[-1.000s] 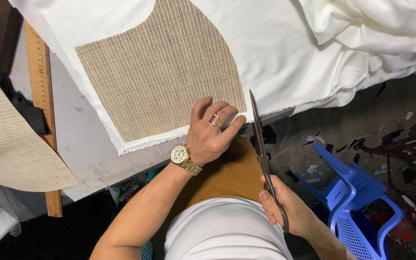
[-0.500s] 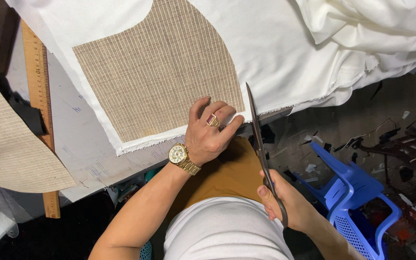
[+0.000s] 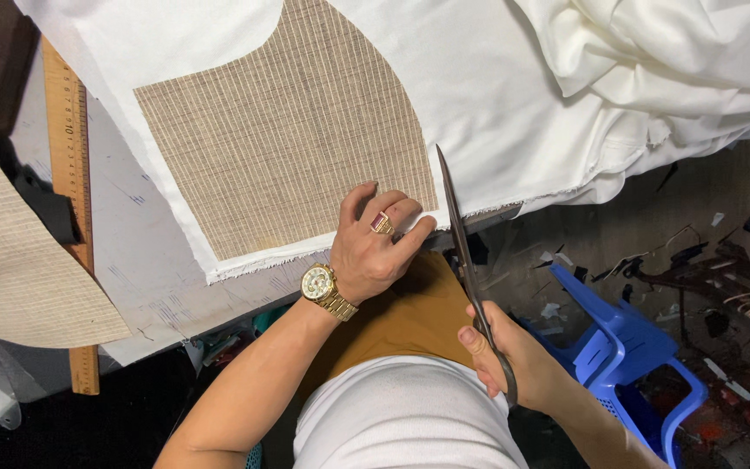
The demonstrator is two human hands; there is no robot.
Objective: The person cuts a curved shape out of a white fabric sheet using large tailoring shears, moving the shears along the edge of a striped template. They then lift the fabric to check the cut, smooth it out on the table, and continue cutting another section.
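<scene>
Nearest to the camera, a pair of long dark metal scissors [image 3: 470,278] is grasped by the right hand [image 3: 514,360], whose fingers are closed around the handles. The blades are pointed away from the body, and their tip is seen at the edge of the wide white cloth [image 3: 479,104] that is spread on the table.

A little further, the left hand [image 3: 375,252] is laid flat, with the palm down and the fingers spread. Nothing is gripped by it. It is pressed on the near right corner of the beige woven pattern piece with a curved right side [image 3: 288,156], just to the left of the scissor blades. A gold wristwatch [image 3: 321,287] is worn on this wrist and a ring with a red stone [image 3: 382,223] on one finger.

The beige piece is laid on top of the white cloth, which is bunched in folds at the far right. At the left, a long wooden ruler [image 3: 73,208] is placed on the pale table top [image 3: 132,260], and a second beige woven piece [image 3: 10,260] is seen beside it. On the floor at the right, a blue plastic stool [image 3: 627,347] is visible.
</scene>
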